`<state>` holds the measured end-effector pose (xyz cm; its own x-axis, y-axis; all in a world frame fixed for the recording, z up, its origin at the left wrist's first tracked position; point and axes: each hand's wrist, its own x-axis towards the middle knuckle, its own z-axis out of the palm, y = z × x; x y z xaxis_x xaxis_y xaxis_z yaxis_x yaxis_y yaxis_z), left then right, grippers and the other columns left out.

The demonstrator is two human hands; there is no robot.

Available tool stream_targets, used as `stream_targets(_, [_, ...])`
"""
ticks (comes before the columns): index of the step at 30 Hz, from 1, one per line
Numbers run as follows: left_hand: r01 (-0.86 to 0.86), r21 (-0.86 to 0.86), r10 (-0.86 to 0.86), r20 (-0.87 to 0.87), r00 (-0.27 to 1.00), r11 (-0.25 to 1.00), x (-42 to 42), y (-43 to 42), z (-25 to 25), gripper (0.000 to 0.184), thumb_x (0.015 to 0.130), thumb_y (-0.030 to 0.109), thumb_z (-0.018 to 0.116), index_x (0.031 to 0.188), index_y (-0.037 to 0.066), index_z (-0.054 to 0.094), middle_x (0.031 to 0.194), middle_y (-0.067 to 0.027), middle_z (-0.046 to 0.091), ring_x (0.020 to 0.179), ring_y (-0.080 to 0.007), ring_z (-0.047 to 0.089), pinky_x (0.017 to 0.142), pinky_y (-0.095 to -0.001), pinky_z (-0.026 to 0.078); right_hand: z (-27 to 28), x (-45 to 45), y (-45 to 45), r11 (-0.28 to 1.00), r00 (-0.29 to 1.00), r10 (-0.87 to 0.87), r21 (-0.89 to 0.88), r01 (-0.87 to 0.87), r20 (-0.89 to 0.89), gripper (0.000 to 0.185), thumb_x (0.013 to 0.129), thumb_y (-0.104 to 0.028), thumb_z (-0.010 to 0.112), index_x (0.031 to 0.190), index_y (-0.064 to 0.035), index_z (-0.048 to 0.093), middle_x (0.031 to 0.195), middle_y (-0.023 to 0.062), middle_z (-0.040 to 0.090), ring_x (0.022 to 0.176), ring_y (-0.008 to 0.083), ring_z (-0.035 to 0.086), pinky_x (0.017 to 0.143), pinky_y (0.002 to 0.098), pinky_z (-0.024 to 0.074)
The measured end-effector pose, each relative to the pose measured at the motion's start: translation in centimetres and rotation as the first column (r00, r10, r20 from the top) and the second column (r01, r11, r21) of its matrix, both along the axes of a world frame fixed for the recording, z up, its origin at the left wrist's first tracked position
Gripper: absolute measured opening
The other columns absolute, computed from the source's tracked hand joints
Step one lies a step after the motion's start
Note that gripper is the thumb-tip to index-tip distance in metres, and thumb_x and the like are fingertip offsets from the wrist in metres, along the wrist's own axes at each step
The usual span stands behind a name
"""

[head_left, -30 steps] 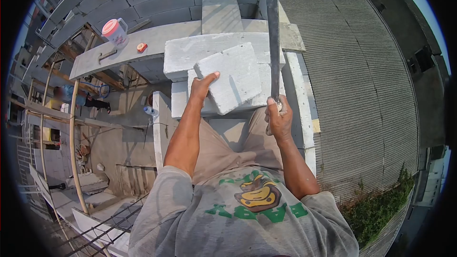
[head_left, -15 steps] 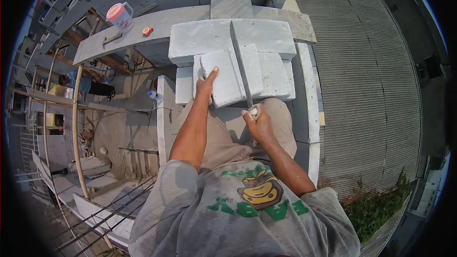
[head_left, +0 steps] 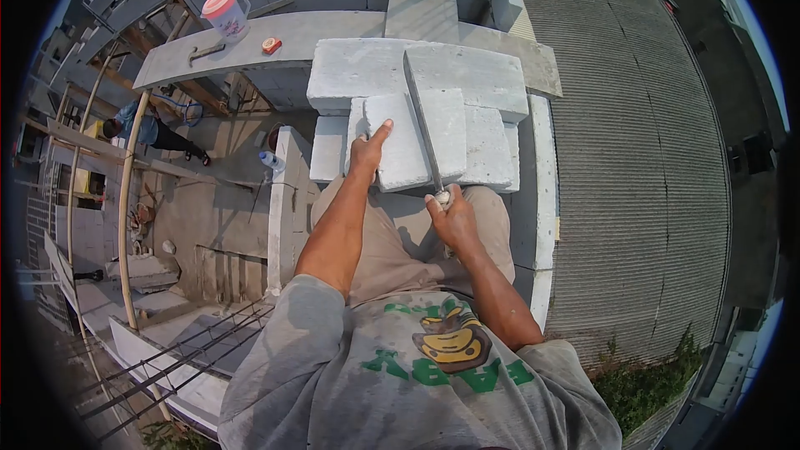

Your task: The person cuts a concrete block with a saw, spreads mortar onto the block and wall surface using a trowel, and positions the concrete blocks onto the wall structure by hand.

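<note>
Blade of long, narrow dark metal (head_left: 422, 121) slants across the face of a pale grey rectangular block (head_left: 406, 154), which leans against a stack of larger whitish blocks (head_left: 467, 71) at the person's knees. From my remote post I see the left hand (head_left: 367, 155) pinching the block's left edge, thumb on its face, the other fingers mostly hidden; the right hand (head_left: 452, 214) is closed around the blade's handle. Whether the blade's edge touches the block, I cannot tell. The stack stands in the way directly ahead, before a grey concrete ledge (head_left: 333, 25) bearing a translucent pink-lidded pitcher (head_left: 227, 17), a dark-headed hammer (head_left: 207, 52) and a red-and-white tape measure (head_left: 271, 45). To my left, a bamboo pole (head_left: 125, 217) rises near crossed dark steel bars (head_left: 167, 367); beyond the pole, another person in blue (head_left: 148, 127) is at floor level. A grey corrugated roof (head_left: 633, 158) fills the right.
</note>
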<state>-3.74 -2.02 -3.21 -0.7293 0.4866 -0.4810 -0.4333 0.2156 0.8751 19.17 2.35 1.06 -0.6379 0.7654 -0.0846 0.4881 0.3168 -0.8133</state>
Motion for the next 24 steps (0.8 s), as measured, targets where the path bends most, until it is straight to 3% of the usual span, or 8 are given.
stream_targets(3, [0.024, -0.004, -0.024, -0.046, 0.999, 1.0, -0.8, 0.8, -1.1, 0.114, 0.071, 0.053, 0.079, 0.135, -0.026, 0.029, 0.13, -0.036, 0.05, 0.119, -0.0351, 0.056, 0.099, -0.0347, 0.045, 2.1, -0.2, 0.1, 0.999, 0.999, -0.027, -0.023, 0.026, -0.021, 0.038, 0.089, -0.027, 0.067, 0.102, 0.0048, 0.053, 0.073, 0.0237, 0.065, 0.071, 0.0414, 0.067, 0.062, 0.0448, 0.0509])
stream_targets(8, [0.008, -0.058, -0.015, -0.12, 0.993, 0.998, -1.1, 0.8, -2.2, 0.117, 0.069, 0.056, 0.078, 0.136, -0.026, 0.029, 0.132, -0.0367, 0.049, 0.121, -0.0371, 0.055, 0.1, -0.0356, 0.044, 12.2, -1.1, 0.0, 0.994, 0.871, -0.071, 0.041, 0.104, -0.487, 0.024, 0.093, -0.014, 0.065, 0.105, 0.0014, 0.051, 0.07, 0.0021, 0.058, 0.062, 0.0059, 0.052, 0.055, 0.0231, 0.0418])
stream_targets(12, [0.007, -0.053, -0.015, -0.145, 0.989, 0.999, -1.3, 1.1, -3.7, 0.116, 0.069, 0.057, 0.078, 0.135, -0.025, 0.032, 0.131, -0.0361, 0.05, 0.123, -0.0375, 0.054, 0.102, -0.0358, 0.043, 12.6, -0.4, 0.6, 0.966, 0.706, -0.039, 0.153, 0.207, -0.707, 0.03, 0.09, -0.011, 0.066, 0.109, 0.002, 0.046, 0.075, 0.0053, 0.06, 0.062, 0.0089, 0.057, 0.056, 0.0243, 0.0457])
stream_targets(13, [0.012, -0.045, -0.018, -0.14, 0.99, 0.999, -1.4, 1.1, -3.6, 0.114, 0.069, 0.057, 0.078, 0.134, -0.025, 0.033, 0.13, -0.0359, 0.051, 0.124, -0.0375, 0.053, 0.102, -0.0358, 0.042, 10.8, -0.4, 0.3, 0.945, 0.816, -0.034, 0.248, 0.215, -0.577, 0.031, 0.089, -0.009, 0.066, 0.108, 0.0026, 0.045, 0.074, 0.0069, 0.059, 0.062, 0.0117, 0.059, 0.056, 0.0262, 0.047])
stream_targets(15, [0.024, -0.003, -0.025, -0.096, 0.995, 1.0, -1.1, 1.0, -2.2, 0.112, 0.069, 0.058, 0.078, 0.132, -0.025, 0.036, 0.129, -0.0359, 0.052, 0.124, -0.038, 0.053, 0.103, -0.0364, 0.042, 3.3, -0.5, -0.8, 0.984, 0.991, -0.017, 0.173, 0.04, -0.134, 0.037, 0.089, -0.019, 0.065, 0.107, 0.0058, 0.045, 0.075, 0.0257, 0.064, 0.069, 0.045, 0.065, 0.061, 0.0478, 0.0512])
stream_targets(17, [-0.003, -0.005, 0.002, -0.125, 0.992, 1.0, 0.1, 0.5, -2.8, 0.11, 0.068, 0.058, 0.078, 0.131, -0.024, 0.039, 0.129, -0.0357, 0.053, 0.124, -0.0385, 0.053, 0.103, -0.037, 0.042, -0.2, -0.6, -1.4, 0.991, 0.99, -0.009, 0.132, -0.011, 0.143, 0.04, 0.09, -0.027, 0.064, 0.105, 0.0056, 0.046, 0.077, 0.0308, 0.064, 0.074, 0.0512, 0.062, 0.064, 0.0543, 0.0493])
stream_targets(21, [-0.102, -0.126, 0.079, -0.175, 0.981, 0.987, 2.0, 0.3, -3.5, 0.105, 0.068, 0.054, 0.08, 0.129, -0.022, 0.042, 0.128, -0.0355, 0.053, 0.122, -0.0394, 0.055, 0.102, -0.0384, 0.043, -0.8, -0.5, -1.9, 0.996, 0.996, -0.088, 0.015, 0.087, 0.016, 0.035, 0.089, -0.025, 0.068, 0.103, 0.0027, 0.052, 0.078, 0.0229, 0.066, 0.075, 0.0426, 0.066, 0.065, 0.0447, 0.0502])
stream_targets(24, [-0.093, -0.054, 0.085, -0.137, 0.987, 0.994, -0.4, 1.9, -2.8, 0.104, 0.068, 0.052, 0.081, 0.13, -0.022, 0.041, 0.127, -0.0347, 0.054, 0.119, -0.0386, 0.056, 0.101, -0.0381, 0.044, 0.4, 0.0, -0.3, 1.0, 0.999, 0.002, 0.018, -0.001, -0.054, 0.039, 0.088, -0.028, 0.067, 0.102, 0.0045, 0.05, 0.076, 0.0251, 0.066, 0.074, 0.0476, 0.064, 0.063, 0.0518, 0.0496])
